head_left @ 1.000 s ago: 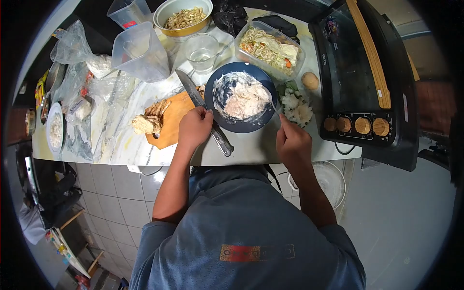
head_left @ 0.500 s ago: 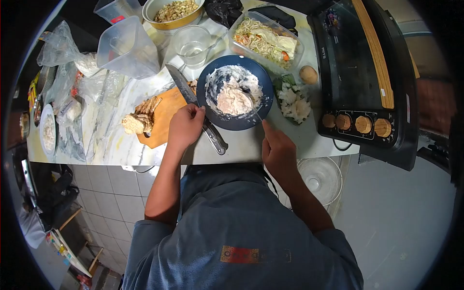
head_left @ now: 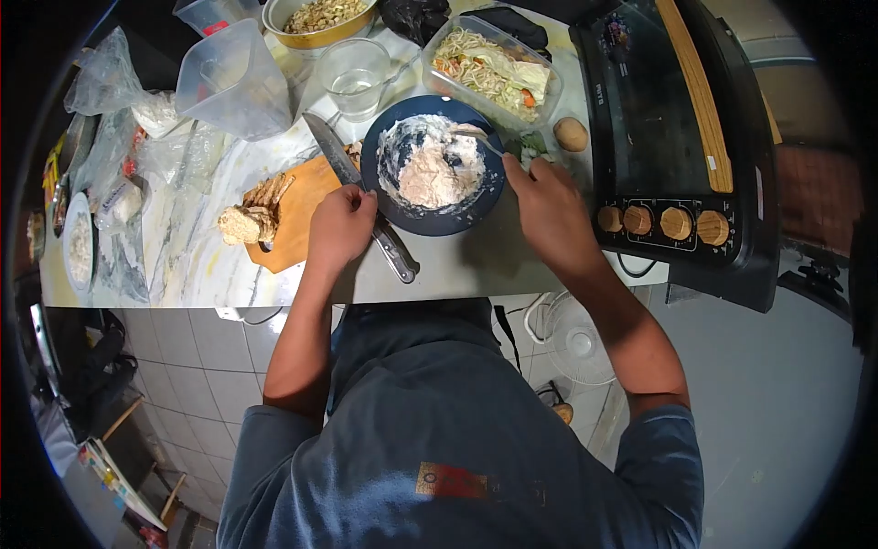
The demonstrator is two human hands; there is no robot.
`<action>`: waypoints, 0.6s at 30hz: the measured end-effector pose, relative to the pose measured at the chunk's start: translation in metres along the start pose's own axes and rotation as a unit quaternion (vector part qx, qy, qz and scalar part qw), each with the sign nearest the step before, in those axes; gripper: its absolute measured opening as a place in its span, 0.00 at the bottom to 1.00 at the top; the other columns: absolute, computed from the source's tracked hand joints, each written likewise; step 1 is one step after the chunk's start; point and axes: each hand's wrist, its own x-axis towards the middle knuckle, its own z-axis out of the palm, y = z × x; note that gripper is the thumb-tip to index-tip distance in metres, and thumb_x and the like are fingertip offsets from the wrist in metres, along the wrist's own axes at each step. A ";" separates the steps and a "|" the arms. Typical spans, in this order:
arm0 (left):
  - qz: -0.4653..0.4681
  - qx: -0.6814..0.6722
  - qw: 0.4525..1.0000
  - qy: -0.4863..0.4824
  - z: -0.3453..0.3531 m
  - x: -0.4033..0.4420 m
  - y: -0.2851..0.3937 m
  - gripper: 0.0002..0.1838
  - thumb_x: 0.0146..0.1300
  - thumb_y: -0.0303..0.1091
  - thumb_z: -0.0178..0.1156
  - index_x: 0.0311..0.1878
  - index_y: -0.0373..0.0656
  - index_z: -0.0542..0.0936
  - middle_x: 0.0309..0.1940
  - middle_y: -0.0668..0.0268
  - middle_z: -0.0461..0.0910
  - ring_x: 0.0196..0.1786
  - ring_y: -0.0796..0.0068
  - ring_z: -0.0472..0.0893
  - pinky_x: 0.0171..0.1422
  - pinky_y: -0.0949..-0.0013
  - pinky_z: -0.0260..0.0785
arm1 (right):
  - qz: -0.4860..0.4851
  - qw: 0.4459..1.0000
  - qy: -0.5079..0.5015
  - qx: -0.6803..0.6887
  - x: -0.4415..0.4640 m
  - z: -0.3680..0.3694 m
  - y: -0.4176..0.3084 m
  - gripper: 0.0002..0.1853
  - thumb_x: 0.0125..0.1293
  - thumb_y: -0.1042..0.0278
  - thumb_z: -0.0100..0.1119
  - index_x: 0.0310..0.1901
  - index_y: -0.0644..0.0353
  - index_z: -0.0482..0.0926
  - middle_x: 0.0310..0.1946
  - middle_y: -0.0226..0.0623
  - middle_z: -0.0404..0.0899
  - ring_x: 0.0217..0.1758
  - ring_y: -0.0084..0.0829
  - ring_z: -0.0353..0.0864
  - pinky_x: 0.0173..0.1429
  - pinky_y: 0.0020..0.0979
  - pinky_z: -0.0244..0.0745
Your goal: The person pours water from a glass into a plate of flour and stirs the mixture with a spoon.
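Note:
A dark blue bowl [head_left: 430,222] stands near the counter's front edge, with a thick whitish flour mixture [head_left: 430,178] inside. My left hand [head_left: 343,224] is closed at its left rim, thumb and fingertips pinching the edge. On the right side, my right hand [head_left: 553,201] grips a slim metal utensil [head_left: 494,145] reaching over the rim. Its head lies in the mixture at the far right of the bowl; whether spoon or fork, I cannot tell. A large knife [head_left: 334,151] lies between the bowl and a wooden board [head_left: 302,206], passing beside my left hand.
Browned sliced pieces [head_left: 247,220] sit on the board. Behind the bowl are a glass [head_left: 354,82], a noodle-and-vegetable container [head_left: 494,78] and a pot [head_left: 320,37]. An egg [head_left: 571,134] lies near the toaster oven [head_left: 677,220] at right. Plastic containers [head_left: 233,82] and bags stand left.
My right hand has swung up and to the right, and the utensil's head has moved to the far right of the bowl. My left hand stays at the rim.

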 end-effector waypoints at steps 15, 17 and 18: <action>-0.020 -0.011 0.999 0.029 0.005 -0.002 0.006 0.18 0.67 0.42 0.59 0.32 0.33 0.82 0.23 0.49 0.81 0.29 0.51 0.82 0.37 0.56 0.72 | 0.118 0.960 0.011 0.254 -0.052 0.005 -0.032 0.16 0.62 0.79 0.58 0.53 0.70 0.80 0.33 0.50 0.81 0.35 0.51 0.82 0.40 0.46 0.77; -0.016 -0.011 0.999 0.025 0.005 -0.001 0.003 0.18 0.67 0.42 0.59 0.32 0.33 0.81 0.24 0.50 0.81 0.29 0.51 0.82 0.37 0.57 0.71 | 0.104 0.961 0.041 0.254 -0.052 0.004 -0.037 0.16 0.62 0.79 0.58 0.53 0.70 0.80 0.33 0.50 0.80 0.34 0.50 0.82 0.40 0.45 0.77; -0.012 -0.015 1.000 0.022 0.005 -0.002 0.001 0.18 0.67 0.42 0.59 0.32 0.33 0.81 0.24 0.50 0.81 0.29 0.52 0.82 0.37 0.57 0.71 | 0.088 0.963 0.060 0.246 -0.051 0.004 -0.040 0.17 0.62 0.80 0.58 0.53 0.69 0.81 0.32 0.49 0.80 0.34 0.50 0.81 0.39 0.45 0.76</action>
